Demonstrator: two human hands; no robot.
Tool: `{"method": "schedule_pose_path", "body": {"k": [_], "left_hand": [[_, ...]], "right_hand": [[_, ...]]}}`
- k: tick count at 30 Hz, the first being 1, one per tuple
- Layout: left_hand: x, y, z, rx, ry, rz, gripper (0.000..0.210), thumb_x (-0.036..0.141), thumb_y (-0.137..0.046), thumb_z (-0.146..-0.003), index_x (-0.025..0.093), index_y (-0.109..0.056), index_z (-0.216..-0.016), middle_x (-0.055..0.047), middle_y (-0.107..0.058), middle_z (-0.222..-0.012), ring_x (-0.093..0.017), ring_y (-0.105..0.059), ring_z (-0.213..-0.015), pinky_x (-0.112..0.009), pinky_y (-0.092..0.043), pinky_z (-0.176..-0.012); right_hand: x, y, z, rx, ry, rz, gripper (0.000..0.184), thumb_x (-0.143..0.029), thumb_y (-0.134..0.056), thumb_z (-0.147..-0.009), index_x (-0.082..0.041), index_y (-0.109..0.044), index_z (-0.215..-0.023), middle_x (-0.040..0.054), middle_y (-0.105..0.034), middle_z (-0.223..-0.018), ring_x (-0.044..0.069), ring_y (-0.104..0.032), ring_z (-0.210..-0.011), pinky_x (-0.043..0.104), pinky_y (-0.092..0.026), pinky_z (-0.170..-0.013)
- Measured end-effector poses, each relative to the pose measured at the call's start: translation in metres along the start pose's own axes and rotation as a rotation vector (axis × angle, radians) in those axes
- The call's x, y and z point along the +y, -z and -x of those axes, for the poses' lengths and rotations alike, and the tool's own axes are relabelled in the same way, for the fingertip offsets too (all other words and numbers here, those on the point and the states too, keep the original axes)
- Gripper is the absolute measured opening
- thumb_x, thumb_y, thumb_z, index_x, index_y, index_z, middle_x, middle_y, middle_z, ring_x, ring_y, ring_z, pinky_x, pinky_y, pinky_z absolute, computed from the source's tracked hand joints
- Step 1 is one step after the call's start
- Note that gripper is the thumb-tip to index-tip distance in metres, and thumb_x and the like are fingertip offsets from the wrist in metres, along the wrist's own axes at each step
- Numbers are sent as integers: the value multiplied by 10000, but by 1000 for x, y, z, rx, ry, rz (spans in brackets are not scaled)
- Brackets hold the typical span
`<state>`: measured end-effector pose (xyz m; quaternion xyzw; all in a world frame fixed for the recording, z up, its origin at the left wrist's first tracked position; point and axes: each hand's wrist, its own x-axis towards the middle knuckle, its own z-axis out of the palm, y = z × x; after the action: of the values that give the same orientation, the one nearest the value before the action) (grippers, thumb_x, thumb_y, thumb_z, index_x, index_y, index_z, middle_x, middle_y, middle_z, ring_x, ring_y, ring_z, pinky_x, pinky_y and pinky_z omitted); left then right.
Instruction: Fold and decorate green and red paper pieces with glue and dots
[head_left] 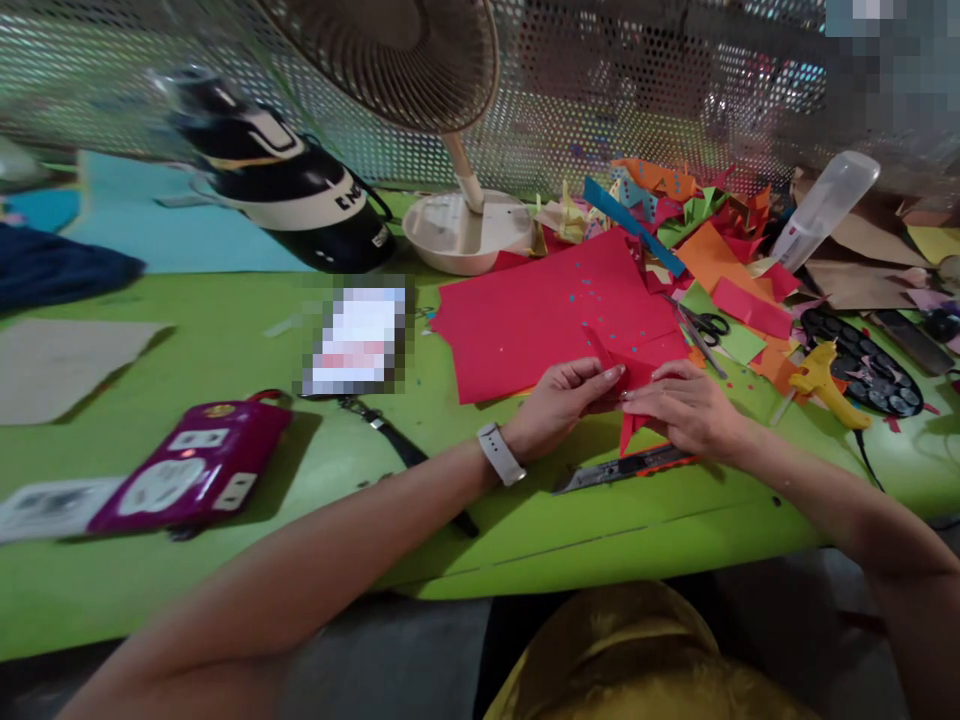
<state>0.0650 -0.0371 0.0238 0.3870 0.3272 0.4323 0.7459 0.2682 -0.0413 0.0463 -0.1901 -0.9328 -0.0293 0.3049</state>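
Note:
Between my two hands is a folded piece of red paper, with pointed ends sticking out above and below my fingers. My left hand, a pale watch strap on its wrist, pinches the paper's left side. Fingers of my right hand are closed on its right side. Just beyond them lie large red sheets sprinkled with small blue bits. A box cutter rests on the green table right below my hands. Scissors lie to the right of the sheets.
A yellow glue gun and a black round tray are at the right. Colourful paper scraps are heaped behind. A fan and a black bottle stand at the back. A purple power socket box lies left.

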Motion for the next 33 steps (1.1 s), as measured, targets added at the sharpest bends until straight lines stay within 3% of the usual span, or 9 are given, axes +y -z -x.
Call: {"method": "schedule_pose_path", "body": {"k": [4, 8, 13, 17, 21, 25, 33], "left_hand": [[-3, -1, 2, 12, -65, -59, 328, 455, -833, -695, 164, -691, -745, 12, -711, -742, -103, -641, -680, -265, -538, -742], [-4, -1, 2, 6, -111, -123, 277, 442, -783, -761, 177, -722, -814, -7, -727, -791, -113, -643, -702, -265, -529, -738], [-5, -4, 7, -81, -134, -128, 272, 413, -737, -789, 202, -739, -960, -40, -753, -1000, -178, -683, -920, -347, -520, -915], [-6, -5, 12, -95, -122, -161, 254, 359, -704, -782, 223, -751, -991, -49, -755, -1036, -228, -679, -1023, -373, -501, -971], [-6, -7, 11, -49, -149, -281, 238, 404, -695, -805, 210, -760, -927, -58, -762, -963, -219, -686, -960, -348, -521, -911], [-5, -11, 9, -21, -149, -315, 280, 460, -736, -773, 205, -767, -884, -42, -762, -873, -178, -683, -823, -325, -545, -834], [-8, -7, 5, 87, -102, -205, 351, 526, -805, -685, 202, -777, -817, -16, -762, -828, -143, -664, -761, -321, -551, -844]], "right_hand": [[-4, 1, -3, 25, -124, -23, 143, -302, -555, -978, -229, -675, -950, 18, -764, -944, 137, -697, -891, 374, -414, -1012], [-6, 1, -3, 24, -255, 18, 182, -365, -566, -967, -224, -676, -929, 20, -724, -860, 152, -639, -811, 367, -396, -927], [-5, -1, -1, -57, -397, 23, 227, -388, -555, -965, -185, -657, -953, 43, -692, -806, 183, -589, -771, 378, -362, -869], [-2, -1, -1, -134, -446, -12, 181, -364, -565, -955, -200, -640, -955, 35, -691, -801, 197, -600, -789, 387, -355, -878], [-2, -2, 0, -172, -471, -55, 123, -288, -577, -924, -191, -627, -982, 51, -702, -828, 215, -618, -826, 402, -370, -876], [-4, -6, 0, -170, -497, -87, 148, -322, -568, -933, -193, -626, -977, 52, -710, -843, 211, -625, -832, 413, -387, -886], [-9, -5, -2, -38, -513, -72, 175, -362, -572, -942, -203, -642, -964, 51, -718, -848, 209, -636, -833, 415, -429, -875]]}}
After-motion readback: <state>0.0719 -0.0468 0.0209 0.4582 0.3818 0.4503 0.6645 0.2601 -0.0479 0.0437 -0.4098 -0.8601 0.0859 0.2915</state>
